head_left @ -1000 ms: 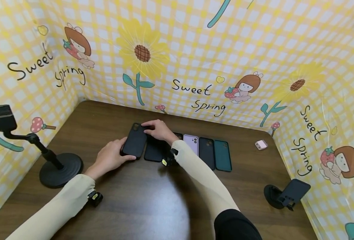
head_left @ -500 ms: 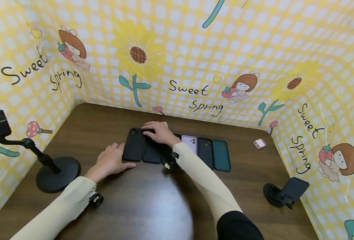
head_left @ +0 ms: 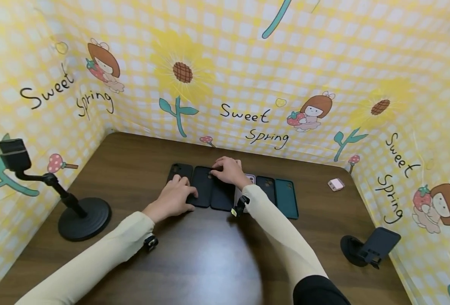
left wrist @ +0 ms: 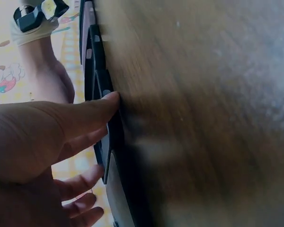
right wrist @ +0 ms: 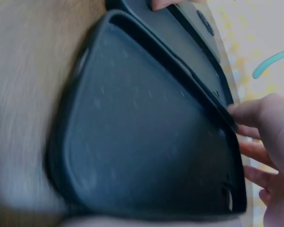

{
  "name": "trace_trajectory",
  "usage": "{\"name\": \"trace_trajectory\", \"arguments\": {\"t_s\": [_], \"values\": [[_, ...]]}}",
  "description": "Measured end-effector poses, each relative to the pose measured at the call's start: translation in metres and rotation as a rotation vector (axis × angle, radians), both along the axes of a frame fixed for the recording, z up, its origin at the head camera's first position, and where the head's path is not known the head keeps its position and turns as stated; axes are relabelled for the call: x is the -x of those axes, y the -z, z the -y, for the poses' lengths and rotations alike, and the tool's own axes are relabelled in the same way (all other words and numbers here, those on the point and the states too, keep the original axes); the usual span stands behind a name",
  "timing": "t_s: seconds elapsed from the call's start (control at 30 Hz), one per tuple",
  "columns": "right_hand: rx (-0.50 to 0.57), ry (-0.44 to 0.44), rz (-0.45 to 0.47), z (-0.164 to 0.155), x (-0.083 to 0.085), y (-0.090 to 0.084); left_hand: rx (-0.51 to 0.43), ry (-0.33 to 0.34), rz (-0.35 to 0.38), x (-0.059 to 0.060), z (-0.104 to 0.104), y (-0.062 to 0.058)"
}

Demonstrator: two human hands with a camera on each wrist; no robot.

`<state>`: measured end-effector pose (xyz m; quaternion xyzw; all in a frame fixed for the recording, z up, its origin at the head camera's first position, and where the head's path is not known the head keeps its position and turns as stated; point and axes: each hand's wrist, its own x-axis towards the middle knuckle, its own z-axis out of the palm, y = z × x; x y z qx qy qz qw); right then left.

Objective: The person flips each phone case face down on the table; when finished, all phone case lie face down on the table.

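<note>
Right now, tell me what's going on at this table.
A person is lining up phone cases in a row on a brown table. The left hand rests flat on the black cases at the row's left end, and the right hand presses on cases nearer the middle. A dark case and a teal case lie untouched at the right end.

A person's arms in long, close-fitting cream sleeves (head_left: 99, 254), each ending at the wrist, where a small black camera unit (head_left: 150, 242) with a yellow sticker is strapped; a black garment (head_left: 318, 292) covers the upper right arm; both hands, left hand (head_left: 173, 199) and right hand (head_left: 228, 170), are bare.
</note>
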<state>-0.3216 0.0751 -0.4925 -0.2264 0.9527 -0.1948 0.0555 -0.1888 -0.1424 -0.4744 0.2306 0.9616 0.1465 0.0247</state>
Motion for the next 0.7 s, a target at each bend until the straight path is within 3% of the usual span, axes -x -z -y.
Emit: {"name": "trace_trajectory", "arguments": {"t_s": [0.2,0.37,0.5,0.7], "values": [[0.044,0.048,-0.028,0.004,0.003,0.007,-0.025,-0.013,-0.005,0.004,-0.011,0.008],[0.188,0.045,-0.016,-0.001,0.004,-0.001,-0.079,0.01,-0.1,-0.003,-0.008,0.005],[0.461,0.049,0.181,-0.014,0.004,-0.023,-0.188,0.012,-0.159,-0.011,-0.004,-0.005],[0.801,0.05,0.49,-0.032,0.002,-0.044,-0.46,0.044,-0.149,-0.022,-0.001,-0.017]]}}
